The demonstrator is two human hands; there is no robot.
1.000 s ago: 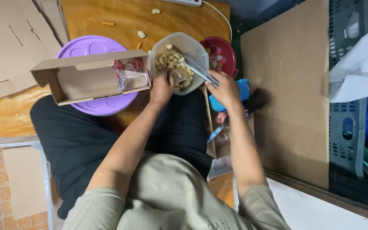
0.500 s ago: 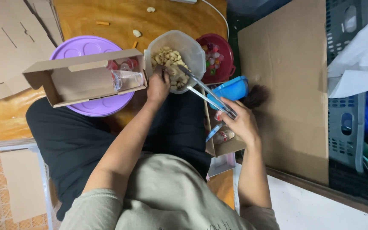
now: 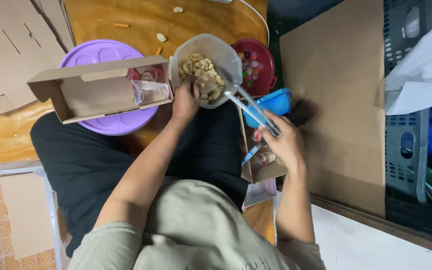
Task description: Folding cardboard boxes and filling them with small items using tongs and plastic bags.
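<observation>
The right hand (image 3: 286, 145) was closed around metal tongs (image 3: 248, 102) angling up-left into the clear plastic tub of pale snack pieces (image 3: 203, 70), upper centre; the left hand (image 3: 186, 100) pinched the tub's near rim.

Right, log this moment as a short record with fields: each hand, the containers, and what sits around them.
left hand: left hand reaches into the clear tub, fingers among the pale pieces
right hand: right hand has a grip on metal tongs, tips at the tub's rim
clear tub: clear tub holds pale snack pieces
cardboard box: cardboard box lies open on a purple lid, a clear plastic cup inside it
beside the tub: red bowl of small coloured items; blue bowl
surface: wooden floor with a few stray pieces
</observation>
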